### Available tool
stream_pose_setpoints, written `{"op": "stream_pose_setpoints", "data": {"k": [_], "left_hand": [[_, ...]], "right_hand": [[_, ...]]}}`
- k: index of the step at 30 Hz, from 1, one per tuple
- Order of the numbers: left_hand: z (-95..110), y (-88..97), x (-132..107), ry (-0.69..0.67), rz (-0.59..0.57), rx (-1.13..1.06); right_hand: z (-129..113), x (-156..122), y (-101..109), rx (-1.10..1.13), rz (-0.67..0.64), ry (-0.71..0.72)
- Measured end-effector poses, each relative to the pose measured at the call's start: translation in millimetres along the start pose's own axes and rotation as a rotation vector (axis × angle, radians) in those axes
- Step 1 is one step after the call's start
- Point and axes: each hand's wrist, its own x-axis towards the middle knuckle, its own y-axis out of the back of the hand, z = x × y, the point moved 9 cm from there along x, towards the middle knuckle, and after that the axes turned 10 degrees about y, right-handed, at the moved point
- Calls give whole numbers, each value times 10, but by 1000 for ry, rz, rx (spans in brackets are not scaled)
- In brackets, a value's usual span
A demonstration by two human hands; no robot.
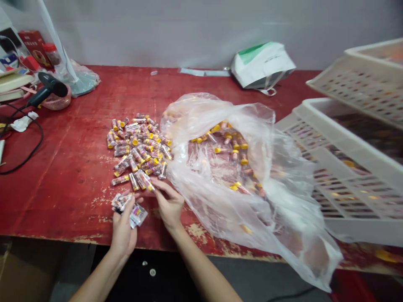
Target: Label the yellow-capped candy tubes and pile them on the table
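Note:
My left hand (123,226) is closed around several small printed plastic packets (137,214), which stick out on both sides of the thumb. Just to its right, my right hand (169,204) has thumb and fingers pinched on a small clear tube with a yellow cap (146,182), at the near edge of a pile. That pile of yellow-capped tubes (138,144) lies loose on the red table (63,167). Right of the pile, a large clear plastic bag (201,205) lies spread with its mouth open, and more capped tubes (242,151) show inside.
White perforated crates (327,163) are stacked at the right, touching the bag. A white and green bag (264,63) rests by the wall. At the left stand a lamp base (82,84), a black handheld device (47,89) with its cable, and a pink bowl (58,100).

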Motion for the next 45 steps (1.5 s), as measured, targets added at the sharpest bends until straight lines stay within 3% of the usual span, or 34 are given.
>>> {"op": "stream_pose_setpoints", "data": {"k": [3,5,8,11,13,16,19,21,23,26,28,30,35,39,42,45], "left_hand": [[142,74,-9,-3,34,9],[237,147,3,-21,76,14],[280,184,57,-28,92,20],[195,149,74,-36,98,17],[112,97,69,-57,92,35],[43,45,58,-127,83,133],[17,41,42,-181,78,281],[5,51,24,-204,88,326],[-28,40,10,-196,92,302],[-111,-34,-12,-136,56,172],[-143,-94,-39,-104,20,115],[-151,-127,-67,-90,-4,113],[-50,-61,-101,-174,54,27],[-97,-67,-82,-37,62,-42],[-119,-67,-115,37,67,-48],[-165,-64,-154,83,64,-44]], "right_hand": [[-121,489,42,-152,-89,171],[-139,839,366,-472,-150,179],[-29,1267,1277,-1007,-121,-48],[153,1487,1957,-1135,-86,-209],[311,1567,2166,-1179,-66,-269],[480,1680,2265,-1209,-42,-329],[501,1730,2201,-1175,-81,-362],[370,1594,2033,-1141,-100,-320],[190,1240,1674,-1011,-165,-237],[-23,370,686,-323,-496,-163],[-138,-75,291,-52,-474,-195],[-171,-286,104,45,-368,-213],[-124,-312,56,154,-205,-255],[-143,-333,228,360,-149,-340],[-252,-369,442,356,-65,-302],[-331,-426,501,371,-5,-262]]}}
